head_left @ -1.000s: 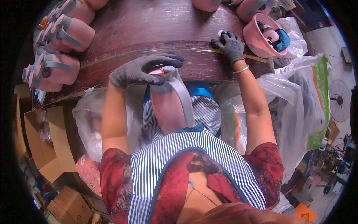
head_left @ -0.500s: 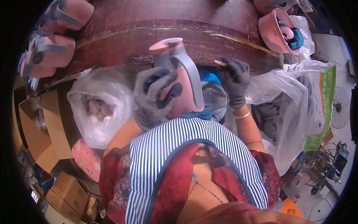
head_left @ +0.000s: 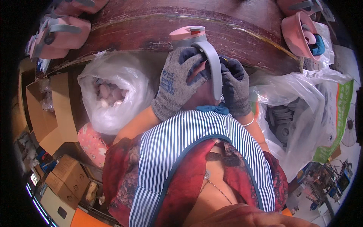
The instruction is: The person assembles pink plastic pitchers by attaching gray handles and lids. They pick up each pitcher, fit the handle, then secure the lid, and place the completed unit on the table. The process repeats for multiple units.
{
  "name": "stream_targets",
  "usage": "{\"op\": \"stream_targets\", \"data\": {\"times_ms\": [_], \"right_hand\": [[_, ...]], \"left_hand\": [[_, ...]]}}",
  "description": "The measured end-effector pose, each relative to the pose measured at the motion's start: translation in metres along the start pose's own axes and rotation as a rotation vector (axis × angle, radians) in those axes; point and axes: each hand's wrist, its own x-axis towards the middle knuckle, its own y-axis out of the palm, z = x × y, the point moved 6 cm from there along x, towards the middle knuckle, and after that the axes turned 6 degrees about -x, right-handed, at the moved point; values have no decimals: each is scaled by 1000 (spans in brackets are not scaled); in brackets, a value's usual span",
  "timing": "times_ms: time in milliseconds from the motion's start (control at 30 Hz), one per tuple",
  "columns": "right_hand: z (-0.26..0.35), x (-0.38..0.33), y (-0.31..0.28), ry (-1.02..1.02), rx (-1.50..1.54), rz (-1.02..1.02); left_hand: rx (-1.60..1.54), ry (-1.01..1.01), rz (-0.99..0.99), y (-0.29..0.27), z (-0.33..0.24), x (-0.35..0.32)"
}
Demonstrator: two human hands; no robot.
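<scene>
A pink pitcher (head_left: 204, 94) with a grey handle (head_left: 214, 72) and a pink lid (head_left: 186, 33) stands in front of my striped apron, its lid end toward the table. My gloved left hand (head_left: 180, 77) is closed around the pitcher's upper body, with fingertips close to the handle. On the handle's other side is my gloved right hand (head_left: 235, 85), fingers bent in toward the pitcher. A small yellow bit shows at its fingertips; the rest of what it pinches is hidden.
The dark red table (head_left: 245, 41) lies beyond. More pink pitchers (head_left: 70, 32) stand at the left, and a pink tub (head_left: 297, 36) at the right. A plastic bag of pink parts (head_left: 109, 94) is left; a bag of grey parts (head_left: 283, 125) is right. Open carton (head_left: 64, 109) sits far left.
My right hand has come in from the side to the pitcher's handle. My left hand has shifted up the pitcher toward the lid. The whole view has shifted slightly.
</scene>
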Motion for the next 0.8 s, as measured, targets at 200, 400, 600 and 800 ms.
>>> {"op": "stream_targets", "data": {"times_ms": [200,400,600,800], "right_hand": [[1,0,0,-59,-112,-26],[-3,6,-10,-60,84,7],[36,42,-25,-268,-17,89],[90,47,-2,-828,-613,210]], "left_hand": [[52,-21,-42,4,4,-3],[-639,-398,-20,-12,17,-4],[-1510,-384,137,-21,26,-6],[-1838,-257,76,-10,31,18]]}}
